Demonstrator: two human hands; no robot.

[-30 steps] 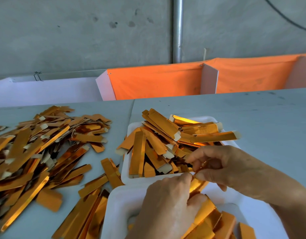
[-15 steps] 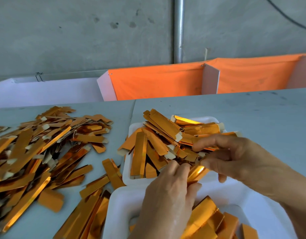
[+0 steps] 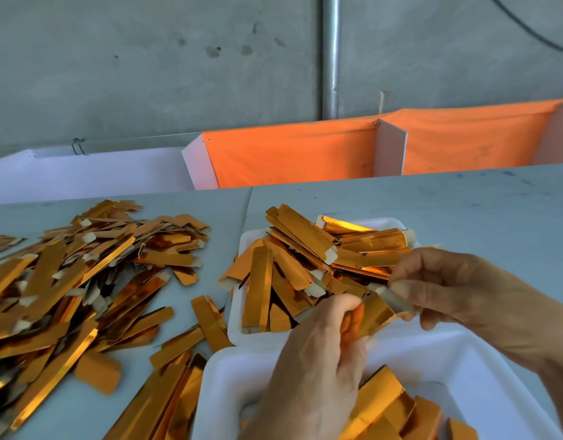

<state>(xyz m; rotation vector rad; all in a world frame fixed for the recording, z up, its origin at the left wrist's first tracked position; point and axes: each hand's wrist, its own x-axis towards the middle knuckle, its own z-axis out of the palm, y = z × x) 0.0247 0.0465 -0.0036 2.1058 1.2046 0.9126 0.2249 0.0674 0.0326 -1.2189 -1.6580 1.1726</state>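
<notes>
My left hand (image 3: 318,369) grips the lower part of a small gold foil box (image 3: 373,312), held above the near white tray (image 3: 223,385). My right hand (image 3: 458,290) pinches the pale end flap of that same box between thumb and fingers. Behind the hands, the far white tray (image 3: 242,331) is heaped with several folded gold boxes (image 3: 293,252). More gold boxes (image 3: 391,408) lie in the near tray, partly hidden by my left wrist.
A large loose pile of flat gold box blanks (image 3: 74,281) covers the grey table (image 3: 464,211) on the left. Orange cloth bins (image 3: 289,157) and a white bin (image 3: 83,173) stand along the far table edge under a concrete wall with a metal pipe (image 3: 332,55).
Both hands have lifted the gold box slightly and shifted right. My right hand's fingers moved from the box's side to its pale end flap.
</notes>
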